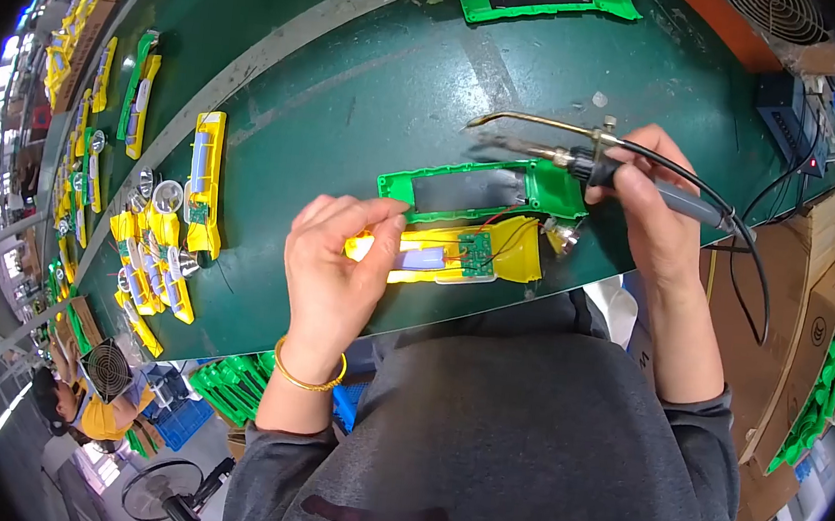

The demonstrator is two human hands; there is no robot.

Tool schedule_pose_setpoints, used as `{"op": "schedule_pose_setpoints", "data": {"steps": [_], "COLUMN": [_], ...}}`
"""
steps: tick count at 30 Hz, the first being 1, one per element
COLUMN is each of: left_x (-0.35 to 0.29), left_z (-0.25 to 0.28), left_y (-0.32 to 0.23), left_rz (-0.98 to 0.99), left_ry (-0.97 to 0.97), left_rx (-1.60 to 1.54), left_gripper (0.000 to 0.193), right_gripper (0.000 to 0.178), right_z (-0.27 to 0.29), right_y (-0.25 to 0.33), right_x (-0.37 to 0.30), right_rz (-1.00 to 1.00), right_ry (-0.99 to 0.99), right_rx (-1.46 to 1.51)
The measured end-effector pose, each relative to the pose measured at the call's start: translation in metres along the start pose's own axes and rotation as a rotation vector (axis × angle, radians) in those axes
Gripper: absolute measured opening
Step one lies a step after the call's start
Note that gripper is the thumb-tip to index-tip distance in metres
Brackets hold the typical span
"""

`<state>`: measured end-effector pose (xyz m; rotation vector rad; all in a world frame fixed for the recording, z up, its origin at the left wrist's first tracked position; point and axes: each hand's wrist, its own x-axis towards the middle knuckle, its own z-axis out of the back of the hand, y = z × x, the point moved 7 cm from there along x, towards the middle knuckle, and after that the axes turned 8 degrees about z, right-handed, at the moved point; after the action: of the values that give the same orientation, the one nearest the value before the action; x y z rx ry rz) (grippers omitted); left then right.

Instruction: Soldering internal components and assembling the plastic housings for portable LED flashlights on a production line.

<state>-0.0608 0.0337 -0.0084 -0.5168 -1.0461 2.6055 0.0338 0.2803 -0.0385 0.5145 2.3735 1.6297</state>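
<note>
In my right hand (660,198) is a soldering iron (602,168) with a thin brass solder-feed tube (531,121) above its tip. The tip points left, above a green casing half (560,189) with a dark panel. My left hand (337,258) is closed over the left end of a yellow lamp casing half (518,255), its fingertips near the green half's corner. Inside the yellow half lie a pale purple battery cell (423,259) and a green circuit board (476,253). Thin wires run from the board to a small silvery lamp head (562,237). My left fingers hide the casing's end.
Several yellow casings with cells and lamp heads (156,265) lie on the green table (299,139) at left, one standing apart (206,185). A soldering station (793,121) stands at right, beside a cardboard box (805,308). A black cable (762,284) hangs at the right edge. Another person (101,411) is at lower left.
</note>
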Motion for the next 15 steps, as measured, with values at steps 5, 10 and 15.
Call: {"op": "schedule_pose_setpoints", "data": {"steps": [5,10,15], "left_x": [0.015,0.028,0.033], "left_z": [-0.007,-0.016,-0.02], "left_y": [-0.009,-0.01,-0.011], "left_rz": [-0.134,-0.105,-0.111], "left_ry": [0.068,0.212,0.259], "left_rx": [0.261,0.322,0.363], "left_gripper": [0.005,0.006,0.005], "right_gripper": [0.017,0.019,0.018], "right_z": [-0.021,-0.025,-0.037], "right_y": [-0.001,-0.001,0.002], "right_x": [0.007,0.006,0.007], "right_rz": [-0.1,-0.12,-0.059], "right_ry": [0.177,0.264,0.38], "right_rx": [-0.305,-0.41,-0.541]}}
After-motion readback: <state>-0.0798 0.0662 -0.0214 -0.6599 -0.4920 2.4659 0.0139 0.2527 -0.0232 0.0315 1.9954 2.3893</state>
